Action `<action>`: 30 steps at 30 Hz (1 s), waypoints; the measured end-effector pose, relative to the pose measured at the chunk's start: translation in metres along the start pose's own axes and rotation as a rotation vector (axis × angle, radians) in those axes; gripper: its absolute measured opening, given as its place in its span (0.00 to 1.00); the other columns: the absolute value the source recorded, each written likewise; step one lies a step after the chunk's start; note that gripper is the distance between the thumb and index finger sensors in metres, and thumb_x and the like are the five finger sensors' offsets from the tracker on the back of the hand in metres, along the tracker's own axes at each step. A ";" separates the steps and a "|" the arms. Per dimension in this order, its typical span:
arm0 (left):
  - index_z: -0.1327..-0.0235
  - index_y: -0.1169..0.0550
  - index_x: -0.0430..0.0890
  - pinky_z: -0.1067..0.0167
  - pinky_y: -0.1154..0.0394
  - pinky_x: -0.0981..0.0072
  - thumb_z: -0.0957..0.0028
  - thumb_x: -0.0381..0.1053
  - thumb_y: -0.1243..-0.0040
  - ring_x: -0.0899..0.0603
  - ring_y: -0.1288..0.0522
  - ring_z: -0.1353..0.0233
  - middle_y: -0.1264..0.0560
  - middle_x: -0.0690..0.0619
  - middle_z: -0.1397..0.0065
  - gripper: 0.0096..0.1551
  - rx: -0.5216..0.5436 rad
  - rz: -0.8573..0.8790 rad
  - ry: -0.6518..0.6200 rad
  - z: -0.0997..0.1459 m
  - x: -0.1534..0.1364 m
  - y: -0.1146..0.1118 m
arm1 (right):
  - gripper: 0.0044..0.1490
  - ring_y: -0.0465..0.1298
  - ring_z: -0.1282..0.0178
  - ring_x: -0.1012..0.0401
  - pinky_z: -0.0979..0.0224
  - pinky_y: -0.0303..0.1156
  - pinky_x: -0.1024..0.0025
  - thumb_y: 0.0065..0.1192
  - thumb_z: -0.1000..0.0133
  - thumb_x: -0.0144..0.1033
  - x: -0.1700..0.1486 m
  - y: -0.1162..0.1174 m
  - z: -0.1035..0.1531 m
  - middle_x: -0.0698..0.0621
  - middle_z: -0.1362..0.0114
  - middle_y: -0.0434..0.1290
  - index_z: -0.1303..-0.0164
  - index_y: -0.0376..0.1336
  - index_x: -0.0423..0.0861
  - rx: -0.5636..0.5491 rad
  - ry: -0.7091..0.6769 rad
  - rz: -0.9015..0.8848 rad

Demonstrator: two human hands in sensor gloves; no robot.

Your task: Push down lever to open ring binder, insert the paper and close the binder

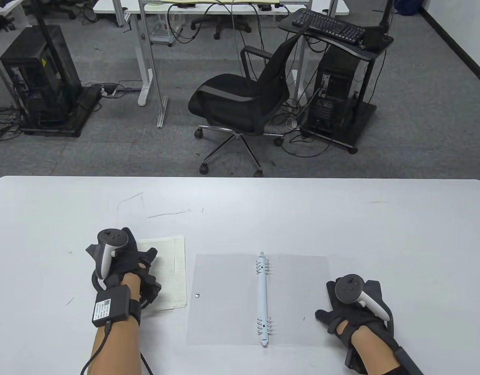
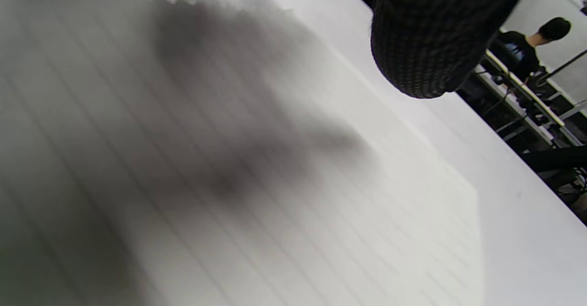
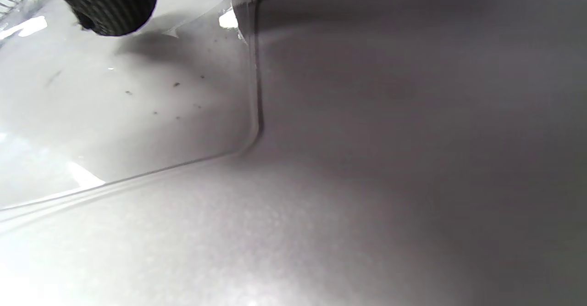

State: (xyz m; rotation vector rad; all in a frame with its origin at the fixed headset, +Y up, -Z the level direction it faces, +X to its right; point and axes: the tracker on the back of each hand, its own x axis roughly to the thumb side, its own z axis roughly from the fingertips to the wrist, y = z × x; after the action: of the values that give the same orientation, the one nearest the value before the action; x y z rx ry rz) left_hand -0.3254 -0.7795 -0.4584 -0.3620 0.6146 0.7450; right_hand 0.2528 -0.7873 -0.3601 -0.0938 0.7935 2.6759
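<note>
Translucent grey ring binder (image 1: pixel 294 297) lying open flat at the table's (image 1: pixel 240 203) near middle, pale blue ring spine (image 1: pixel 263 299) running down its centre; lined paper (image 1: pixel 173 265) stacked just left of it, left hand (image 1: pixel 126 265) resting flat on top, fingers relaxed; right hand (image 1: pixel 351 308) down at the binder's right edge, fingers loose, gripping nothing
</note>
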 end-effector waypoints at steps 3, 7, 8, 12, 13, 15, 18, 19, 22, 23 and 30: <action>0.28 0.58 0.70 0.29 0.74 0.43 0.52 0.63 0.29 0.44 0.80 0.21 0.71 0.67 0.18 0.57 -0.046 0.006 0.024 -0.009 -0.009 -0.004 | 0.55 0.23 0.19 0.45 0.27 0.29 0.32 0.54 0.44 0.61 0.000 0.000 0.000 0.52 0.15 0.22 0.20 0.29 0.55 0.001 0.002 0.003; 0.29 0.58 0.69 0.30 0.74 0.43 0.53 0.62 0.29 0.43 0.80 0.21 0.71 0.65 0.18 0.57 -0.057 0.002 0.054 -0.015 -0.018 -0.008 | 0.55 0.23 0.19 0.45 0.27 0.28 0.32 0.54 0.43 0.61 0.000 0.000 0.000 0.52 0.15 0.22 0.20 0.29 0.55 0.001 0.002 0.002; 0.28 0.57 0.69 0.31 0.75 0.44 0.53 0.61 0.28 0.44 0.80 0.21 0.71 0.65 0.18 0.57 -0.060 0.043 0.043 -0.016 -0.019 -0.008 | 0.55 0.23 0.19 0.45 0.27 0.28 0.32 0.54 0.43 0.61 0.000 0.000 0.000 0.52 0.15 0.22 0.20 0.29 0.55 0.002 0.002 0.001; 0.28 0.55 0.70 0.30 0.75 0.43 0.52 0.60 0.27 0.44 0.79 0.20 0.68 0.67 0.16 0.56 -0.059 0.027 0.053 -0.015 -0.017 -0.007 | 0.55 0.23 0.19 0.45 0.27 0.28 0.32 0.54 0.43 0.61 0.000 0.000 0.000 0.52 0.15 0.22 0.20 0.29 0.55 0.002 0.002 0.003; 0.28 0.54 0.70 0.30 0.74 0.43 0.53 0.60 0.27 0.44 0.78 0.20 0.67 0.68 0.16 0.55 -0.049 0.020 0.058 -0.015 -0.017 -0.007 | 0.55 0.23 0.20 0.45 0.27 0.28 0.32 0.54 0.43 0.61 0.000 0.000 0.000 0.52 0.15 0.22 0.20 0.29 0.55 0.003 0.002 0.002; 0.27 0.52 0.70 0.27 0.71 0.43 0.54 0.60 0.27 0.45 0.74 0.17 0.62 0.71 0.15 0.54 0.006 -0.007 0.062 -0.013 -0.018 -0.005 | 0.55 0.22 0.20 0.45 0.27 0.28 0.32 0.54 0.43 0.61 0.000 0.000 0.000 0.52 0.15 0.22 0.20 0.29 0.55 0.003 0.001 0.000; 0.28 0.49 0.72 0.24 0.67 0.41 0.54 0.59 0.26 0.47 0.67 0.14 0.55 0.73 0.14 0.52 0.062 -0.031 0.073 -0.009 -0.020 -0.001 | 0.55 0.22 0.20 0.45 0.27 0.28 0.32 0.54 0.43 0.61 0.000 0.000 0.000 0.52 0.15 0.22 0.20 0.29 0.55 0.005 0.001 -0.002; 0.28 0.49 0.73 0.24 0.66 0.40 0.54 0.59 0.26 0.47 0.65 0.13 0.53 0.73 0.14 0.52 0.083 -0.043 0.076 -0.007 -0.020 0.000 | 0.56 0.22 0.20 0.45 0.27 0.28 0.32 0.54 0.43 0.61 0.000 0.000 0.000 0.52 0.15 0.21 0.20 0.29 0.55 0.006 0.001 -0.001; 0.29 0.46 0.73 0.22 0.61 0.37 0.55 0.58 0.24 0.47 0.59 0.12 0.46 0.73 0.15 0.51 0.132 -0.075 0.066 -0.002 -0.020 0.002 | 0.56 0.22 0.20 0.45 0.27 0.28 0.32 0.54 0.43 0.61 0.000 0.001 0.000 0.52 0.15 0.21 0.20 0.28 0.55 0.006 0.001 0.000; 0.29 0.46 0.73 0.22 0.59 0.37 0.55 0.58 0.24 0.47 0.56 0.11 0.44 0.72 0.15 0.51 0.158 -0.099 0.059 0.002 -0.019 0.003 | 0.56 0.22 0.20 0.45 0.27 0.28 0.32 0.54 0.44 0.61 0.000 0.001 0.000 0.52 0.15 0.21 0.20 0.29 0.55 0.006 0.000 -0.003; 0.28 0.39 0.65 0.22 0.43 0.38 0.59 0.54 0.15 0.46 0.31 0.21 0.21 0.67 0.32 0.53 0.348 -0.157 -0.052 0.028 -0.023 0.001 | 0.56 0.22 0.20 0.45 0.28 0.27 0.32 0.54 0.43 0.61 0.000 0.001 0.000 0.52 0.15 0.21 0.20 0.28 0.55 0.010 -0.003 -0.013</action>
State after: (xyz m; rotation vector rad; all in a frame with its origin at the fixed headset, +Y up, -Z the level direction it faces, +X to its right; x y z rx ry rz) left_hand -0.3284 -0.7762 -0.4226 -0.0680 0.6460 0.4840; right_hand 0.2528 -0.7881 -0.3596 -0.0929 0.8028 2.6585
